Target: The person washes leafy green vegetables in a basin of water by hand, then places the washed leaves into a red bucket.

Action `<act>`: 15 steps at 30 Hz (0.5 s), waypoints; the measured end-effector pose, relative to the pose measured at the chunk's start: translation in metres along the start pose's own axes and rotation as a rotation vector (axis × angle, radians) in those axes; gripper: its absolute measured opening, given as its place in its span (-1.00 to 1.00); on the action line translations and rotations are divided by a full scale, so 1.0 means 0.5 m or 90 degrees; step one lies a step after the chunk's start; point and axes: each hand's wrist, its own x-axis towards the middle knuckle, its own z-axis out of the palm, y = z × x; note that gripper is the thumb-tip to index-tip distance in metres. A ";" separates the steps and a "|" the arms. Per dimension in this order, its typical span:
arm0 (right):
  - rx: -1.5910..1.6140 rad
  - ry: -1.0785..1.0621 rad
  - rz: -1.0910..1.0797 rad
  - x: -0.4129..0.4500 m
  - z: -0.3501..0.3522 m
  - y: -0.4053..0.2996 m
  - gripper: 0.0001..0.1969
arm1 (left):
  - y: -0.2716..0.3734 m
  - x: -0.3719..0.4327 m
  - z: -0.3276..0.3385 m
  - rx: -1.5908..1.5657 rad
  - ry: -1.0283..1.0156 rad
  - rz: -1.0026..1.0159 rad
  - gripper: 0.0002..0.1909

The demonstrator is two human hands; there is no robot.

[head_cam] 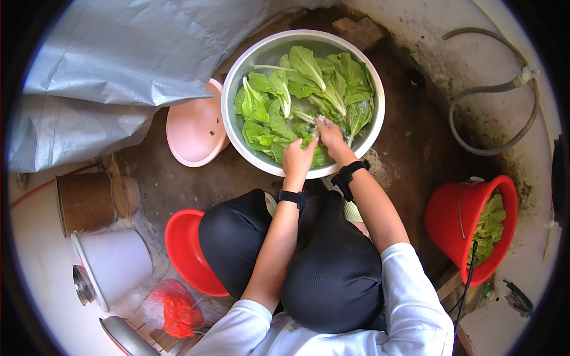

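Observation:
Before me a wide metal basin (pixel 379 104) holds water and many leafy greens (pixel 305 66). Both hands are over its near part, close together. My left hand (pixel 299 156) has its thumb and fingers on a small leafy green (pixel 307 141) at the near side of the basin. A little further in and to the right, my right hand (pixel 328 131) grips the pale stem end of the same green or one beside it; which one I cannot tell. Black bands are around both wrists.
A pink basin (pixel 191 133) stands left of the metal one, below a silver tarp (pixel 111 58). By my left knee is a red basin (pixel 189 253). A red bucket (pixel 445 218) with greens stands right. White (pixel 118 262) and brown (pixel 89 200) buckets are at left; a hose (pixel 458 129) hangs right.

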 end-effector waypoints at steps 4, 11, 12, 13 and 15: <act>0.036 0.048 -0.047 -0.002 -0.007 -0.009 -0.60 | -0.015 -0.005 0.011 0.037 0.064 0.064 -0.58; 0.169 -0.043 -0.063 0.010 -0.007 -0.010 -0.71 | -0.012 0.005 0.020 0.019 -0.029 -0.007 -0.58; 0.205 -0.080 -0.101 0.001 -0.002 -0.015 -0.69 | -0.015 0.007 0.017 0.007 0.007 -0.018 -0.58; 0.207 -0.083 -0.099 -0.008 0.007 -0.020 -0.69 | -0.018 0.008 0.014 -0.004 0.042 -0.029 -0.59; 0.344 -0.097 -0.083 -0.018 0.018 -0.026 -0.69 | -0.020 0.012 0.004 -0.035 0.021 -0.056 -0.59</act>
